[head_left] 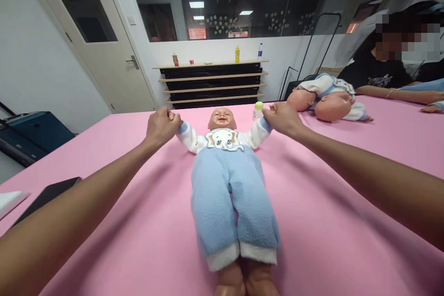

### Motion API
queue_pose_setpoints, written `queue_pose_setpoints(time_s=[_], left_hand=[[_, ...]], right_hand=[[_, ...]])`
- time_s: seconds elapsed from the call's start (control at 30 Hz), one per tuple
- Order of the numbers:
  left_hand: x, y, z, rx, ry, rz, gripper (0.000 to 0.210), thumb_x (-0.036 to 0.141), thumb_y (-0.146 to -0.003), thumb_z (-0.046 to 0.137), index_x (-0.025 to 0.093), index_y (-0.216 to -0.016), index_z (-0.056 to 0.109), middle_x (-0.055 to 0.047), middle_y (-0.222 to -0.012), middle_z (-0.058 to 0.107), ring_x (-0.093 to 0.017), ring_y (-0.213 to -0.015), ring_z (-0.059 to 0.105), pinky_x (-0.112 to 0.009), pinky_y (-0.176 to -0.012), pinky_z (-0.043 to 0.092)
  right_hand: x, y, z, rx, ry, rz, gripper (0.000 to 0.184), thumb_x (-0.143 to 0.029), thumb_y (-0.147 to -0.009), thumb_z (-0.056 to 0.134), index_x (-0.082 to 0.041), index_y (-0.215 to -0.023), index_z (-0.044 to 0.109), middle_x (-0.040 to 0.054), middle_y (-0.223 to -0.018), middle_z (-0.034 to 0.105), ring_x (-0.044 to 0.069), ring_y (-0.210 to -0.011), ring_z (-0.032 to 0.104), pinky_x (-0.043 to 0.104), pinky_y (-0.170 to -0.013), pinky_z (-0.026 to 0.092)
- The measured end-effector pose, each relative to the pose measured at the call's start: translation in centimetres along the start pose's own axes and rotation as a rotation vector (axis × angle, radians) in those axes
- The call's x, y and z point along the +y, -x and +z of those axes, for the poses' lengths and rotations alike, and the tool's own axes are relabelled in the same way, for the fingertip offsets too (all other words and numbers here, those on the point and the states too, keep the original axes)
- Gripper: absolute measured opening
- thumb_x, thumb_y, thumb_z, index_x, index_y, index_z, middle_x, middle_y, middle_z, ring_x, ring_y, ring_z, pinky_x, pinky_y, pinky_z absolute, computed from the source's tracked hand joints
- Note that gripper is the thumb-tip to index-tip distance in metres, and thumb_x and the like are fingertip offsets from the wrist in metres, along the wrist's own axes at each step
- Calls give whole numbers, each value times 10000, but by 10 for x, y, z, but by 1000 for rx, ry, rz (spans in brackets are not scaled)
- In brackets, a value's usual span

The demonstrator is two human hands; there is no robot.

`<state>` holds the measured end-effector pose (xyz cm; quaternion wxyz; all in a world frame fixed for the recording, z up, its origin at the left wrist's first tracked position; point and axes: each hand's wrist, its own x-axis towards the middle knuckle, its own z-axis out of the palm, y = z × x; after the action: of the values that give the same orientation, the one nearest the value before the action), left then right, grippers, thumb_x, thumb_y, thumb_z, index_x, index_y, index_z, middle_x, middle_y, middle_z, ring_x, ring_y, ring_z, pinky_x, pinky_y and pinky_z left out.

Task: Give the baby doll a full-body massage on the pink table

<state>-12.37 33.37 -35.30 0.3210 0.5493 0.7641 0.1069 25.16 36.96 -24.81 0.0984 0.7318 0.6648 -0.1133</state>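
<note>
A baby doll (229, 180) lies on its back on the pink table top (138, 231), feet toward me. It wears fluffy light blue trousers and a white top with an elephant face on the chest. Both its arms are spread out to the sides and lifted. My left hand (162, 125) is closed around the doll's hand on the left, at the blue cuff. Around the doll's other hand, at the right, my right hand (283, 118) is wrapped. The doll's own hands are hidden inside my fingers. Just beside my right hand stands a small bottle (257, 110) with a yellow-green cap.
Two more dolls (329, 97) lie together at the back right, near a seated person (381, 69) whose forearm rests on the table. A black flat object (48, 194) and a white one (10, 201) lie at the left edge. Shelves (211, 76) with bottles stand behind.
</note>
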Motion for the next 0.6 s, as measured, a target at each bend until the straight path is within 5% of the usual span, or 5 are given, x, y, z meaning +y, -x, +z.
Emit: queue_pose_setpoints(time_s=[0.13, 0.3, 0.47, 0.6], left_hand=[[-8, 75, -47, -107, -34, 35, 371, 481, -825, 457, 174, -1022, 525, -39, -855, 623, -141, -725, 554, -211, -588, 341], [-14, 155, -47, -337, -130, 119, 311, 466, -875, 374, 191, -969, 484, -48, -781, 607, -158, -649, 535, -233, -571, 302], [-9, 181, -33, -420, -193, 152, 274, 447, -910, 317, 193, -883, 418, -74, -822, 608, -180, -657, 542, -259, -587, 297], [-6, 179, -38, -409, -189, 125, 294, 448, -922, 298, 192, -933, 443, -74, -830, 615, -188, -675, 555, -257, -580, 295]], right_hand=[[11, 79, -37, -39, 47, 6, 399, -522, -892, 405, -161, -813, 554, 77, -758, 633, 172, -651, 540, 260, -576, 281], [11, 158, -29, -239, 128, 16, 353, -492, -945, 312, -185, -949, 487, 83, -800, 652, 219, -702, 605, 275, -573, 275], [3, 182, -19, -419, 117, -2, 364, -504, -964, 247, -186, -1021, 414, 88, -821, 665, 249, -726, 640, 286, -546, 268], [5, 180, -26, -431, 56, -56, 321, -489, -962, 278, -200, -1001, 413, 77, -865, 672, 235, -748, 641, 275, -562, 283]])
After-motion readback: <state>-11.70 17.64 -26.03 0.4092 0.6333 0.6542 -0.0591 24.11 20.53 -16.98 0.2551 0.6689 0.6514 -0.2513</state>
